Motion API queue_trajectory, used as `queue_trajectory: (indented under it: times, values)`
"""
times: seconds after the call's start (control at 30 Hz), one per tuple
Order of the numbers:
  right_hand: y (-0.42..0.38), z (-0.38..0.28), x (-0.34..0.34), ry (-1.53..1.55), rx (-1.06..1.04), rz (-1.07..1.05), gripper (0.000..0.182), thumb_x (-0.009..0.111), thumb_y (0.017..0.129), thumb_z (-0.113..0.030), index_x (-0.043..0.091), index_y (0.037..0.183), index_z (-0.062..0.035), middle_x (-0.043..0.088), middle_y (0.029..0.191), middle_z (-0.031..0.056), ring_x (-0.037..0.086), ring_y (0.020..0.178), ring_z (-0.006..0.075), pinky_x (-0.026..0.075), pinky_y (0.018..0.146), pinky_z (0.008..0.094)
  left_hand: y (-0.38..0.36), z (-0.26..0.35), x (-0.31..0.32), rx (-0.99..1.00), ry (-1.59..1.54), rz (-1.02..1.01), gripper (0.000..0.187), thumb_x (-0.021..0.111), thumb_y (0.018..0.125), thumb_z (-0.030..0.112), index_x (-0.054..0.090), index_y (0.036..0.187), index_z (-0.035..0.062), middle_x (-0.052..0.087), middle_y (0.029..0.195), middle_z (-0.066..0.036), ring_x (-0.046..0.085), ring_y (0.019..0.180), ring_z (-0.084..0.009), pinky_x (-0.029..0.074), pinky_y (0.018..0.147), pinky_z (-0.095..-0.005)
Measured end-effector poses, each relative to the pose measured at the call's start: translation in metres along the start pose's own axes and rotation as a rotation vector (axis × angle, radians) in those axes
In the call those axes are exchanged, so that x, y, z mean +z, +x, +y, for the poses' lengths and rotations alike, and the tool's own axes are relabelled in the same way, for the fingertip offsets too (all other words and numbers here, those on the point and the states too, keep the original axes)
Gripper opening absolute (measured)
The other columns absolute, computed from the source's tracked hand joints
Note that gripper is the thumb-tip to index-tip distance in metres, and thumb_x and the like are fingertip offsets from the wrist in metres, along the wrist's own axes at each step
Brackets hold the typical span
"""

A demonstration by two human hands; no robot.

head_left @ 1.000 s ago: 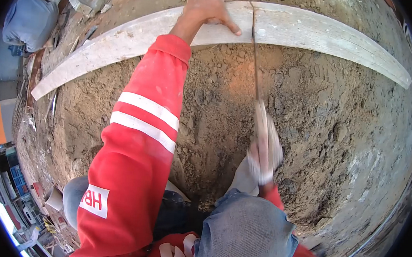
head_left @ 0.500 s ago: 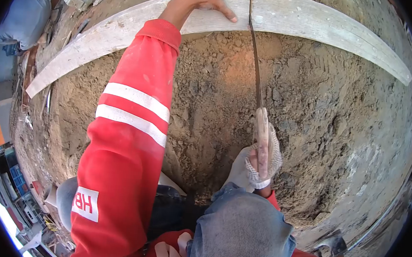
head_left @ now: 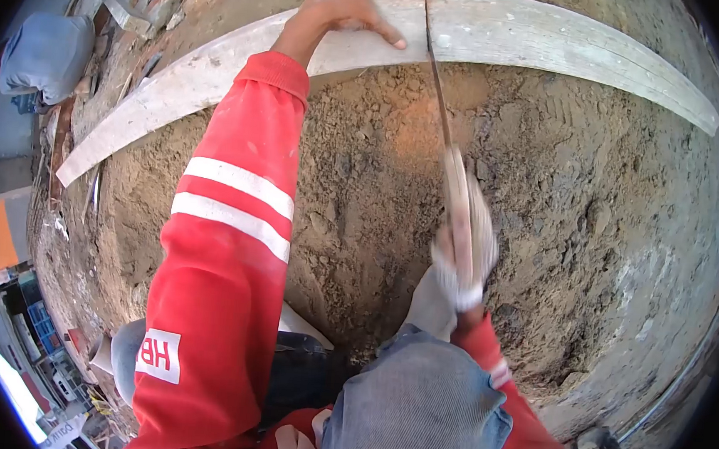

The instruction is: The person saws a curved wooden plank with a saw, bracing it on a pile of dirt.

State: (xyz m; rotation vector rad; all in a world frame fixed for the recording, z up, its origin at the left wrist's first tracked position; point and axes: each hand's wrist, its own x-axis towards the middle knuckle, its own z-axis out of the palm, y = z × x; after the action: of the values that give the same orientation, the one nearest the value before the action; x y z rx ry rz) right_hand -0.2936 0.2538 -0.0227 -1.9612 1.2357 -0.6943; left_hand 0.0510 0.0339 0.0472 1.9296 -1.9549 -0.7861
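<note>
A long whitish wooden plank (head_left: 523,37) lies across the top of the view, looking bowed through the lens. My bare left hand (head_left: 341,8) grips it left of a dark cut line, thumb on the upper face and the other fingers mostly hidden. In a knitted white glove, my right hand (head_left: 467,253) is wrapped round the wooden handle of a handsaw (head_left: 440,101). The narrow saw blade sits in the cut, running from the plank back toward me. The gloved hand is blurred by motion.
Loose brown soil (head_left: 363,175) lies between my legs and the plank. A stuffed grey-blue sack (head_left: 48,54) stands at the upper left near rubble and wood scraps. My denim knee (head_left: 418,404) rises in the near middle. A thin pipe (head_left: 673,384) runs along the lower right.
My right hand has pushed the saw forward toward the plank, so less blade shows on the near side. My left hand stays on the plank; the view has shifted slightly.
</note>
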Motion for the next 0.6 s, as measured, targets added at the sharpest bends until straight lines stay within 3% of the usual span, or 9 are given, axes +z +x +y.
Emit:
queue_trajectory:
  times: [0.03,0.07,0.13,0.2,0.27,0.37,0.47,0.53,0.6]
  values:
    - [-0.007,-0.027,-0.027,-0.091,-0.209,0.028,0.075,0.06,0.082,0.002,0.043,0.154,-0.0003,0.051,0.155,0.0186,0.054,0.136,0.037,0.046,0.111,0.0419,0.004,-0.006,0.009,-0.006,-0.001,-0.007,0.085,0.095,0.052,0.051,0.075,0.121,0.0072,0.077,0.1,-0.011,0.072,0.093,-0.0231,0.054,0.086,-0.0364]
    - [-0.013,-0.031,-0.033,0.074,-0.235,0.006,0.058,0.055,0.103,-0.019,0.043,0.156,0.0002,0.05,0.156,0.0223,0.052,0.142,0.0375,0.039,0.117,0.0444,0.007,-0.012,0.015,0.005,0.108,0.077,0.088,0.095,0.052,0.052,0.074,0.124,0.0061,0.077,0.105,-0.014,0.071,0.098,-0.0251,0.054,0.089,-0.037]
    - [0.028,-0.029,-0.03,0.0,-0.335,0.072,0.075,0.06,0.08,0.008,0.044,0.154,0.0021,0.05,0.156,0.0187,0.054,0.137,0.0371,0.046,0.112,0.0387,0.008,-0.017,0.011,0.037,0.23,0.181,0.091,0.095,0.052,0.052,0.073,0.126,0.0049,0.076,0.11,-0.016,0.071,0.102,-0.0272,0.053,0.092,-0.0377]
    - [0.093,0.007,0.032,0.159,-0.471,0.322,0.075,0.062,0.08,0.007,0.045,0.153,0.0028,0.051,0.155,0.0191,0.057,0.134,0.0377,0.048,0.11,0.039,0.007,-0.01,0.011,-0.048,0.184,0.126,0.093,0.095,0.052,0.053,0.072,0.13,0.0068,0.074,0.119,-0.017,0.07,0.109,-0.0295,0.052,0.097,-0.0384]
    - [0.163,-0.025,0.034,0.019,-0.589,0.467,0.077,0.065,0.077,0.007,0.048,0.152,-0.0006,0.054,0.152,0.0187,0.059,0.132,0.0373,0.05,0.107,0.0407,0.008,-0.003,0.008,-0.053,0.182,0.088,0.103,0.095,0.046,0.058,0.07,0.133,0.0087,0.076,0.117,-0.015,0.071,0.109,-0.0305,0.054,0.097,-0.0409]
    - [0.167,-0.025,0.022,0.317,-0.426,0.274,0.08,0.066,0.075,0.006,0.047,0.152,-0.0039,0.055,0.15,0.0189,0.057,0.133,0.0377,0.051,0.107,0.0429,0.003,-0.006,0.003,-0.062,0.193,0.073,0.113,0.094,0.04,0.064,0.068,0.136,0.0107,0.077,0.116,-0.013,0.072,0.11,-0.0315,0.055,0.097,-0.0442]
    - [0.108,0.009,0.036,0.135,-0.416,0.293,0.082,0.064,0.076,0.005,0.044,0.155,-0.0052,0.054,0.15,0.0191,0.056,0.134,0.0378,0.049,0.109,0.0434,0.006,-0.008,0.007,-0.03,0.213,0.109,0.102,0.095,0.046,0.058,0.07,0.133,0.0095,0.077,0.114,-0.013,0.072,0.107,-0.0292,0.054,0.096,-0.0415]
    - [0.036,-0.021,-0.004,0.022,-0.215,0.152,0.059,0.058,0.097,0.0,0.043,0.154,0.0018,0.053,0.155,0.0134,0.056,0.134,0.0206,0.049,0.105,0.0337,0.003,-0.01,0.011,-0.042,0.202,0.121,0.092,0.096,0.052,0.051,0.072,0.129,0.0082,0.077,0.113,-0.012,0.072,0.104,-0.0269,0.053,0.095,-0.0381]
    - [-0.021,-0.023,-0.021,0.129,-0.133,0.05,0.061,0.056,0.099,-0.001,0.039,0.157,0.0012,0.052,0.156,0.0136,0.058,0.132,0.0203,0.048,0.106,0.0337,0.0,-0.001,0.001,0.035,0.001,0.019,0.09,0.096,0.052,0.05,0.073,0.128,0.0069,0.077,0.113,-0.013,0.072,0.104,-0.0275,0.054,0.094,-0.0383]
